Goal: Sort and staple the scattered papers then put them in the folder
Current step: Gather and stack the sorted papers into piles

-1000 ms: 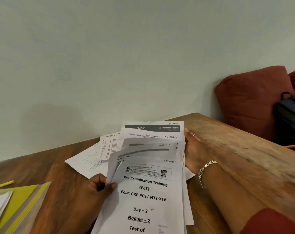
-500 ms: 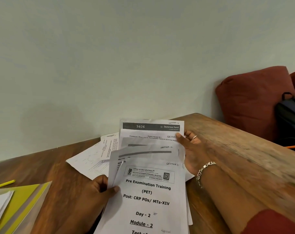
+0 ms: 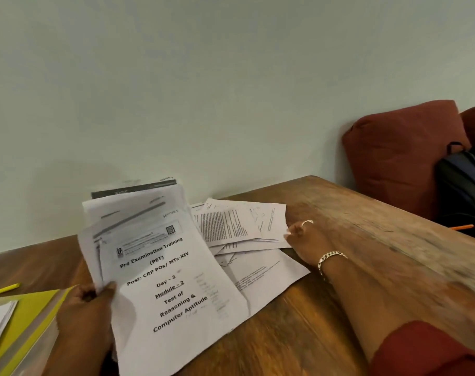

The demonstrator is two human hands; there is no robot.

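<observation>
My left hand [image 3: 91, 308] grips the left edge of a fanned stack of printed sheets [image 3: 163, 267], lifted and tilted left; its top page reads "Pre Examination Training". More loose papers [image 3: 241, 226] lie spread on the wooden table [image 3: 366, 253] to the right of the stack. My right hand [image 3: 304, 237], with a ring and a bracelet, touches the right edge of those loose papers; its fingertips look pinched on a sheet's corner, but motion blur hides the grip. A yellow folder [image 3: 32, 313] lies at the lower left, holding white sheets.
A small yellow object [image 3: 5, 289] lies on the table left of the stack. A red cushion [image 3: 402, 156] and a dark backpack [image 3: 464, 183] sit beyond the table's right edge, with an orange pencil [image 3: 461, 227] by them. A plain wall stands behind the table.
My left hand swung the held stack to the left and tilted it, uncovering the loose papers beneath. My right hand let go of the stack and moved to the loose papers' right edge.
</observation>
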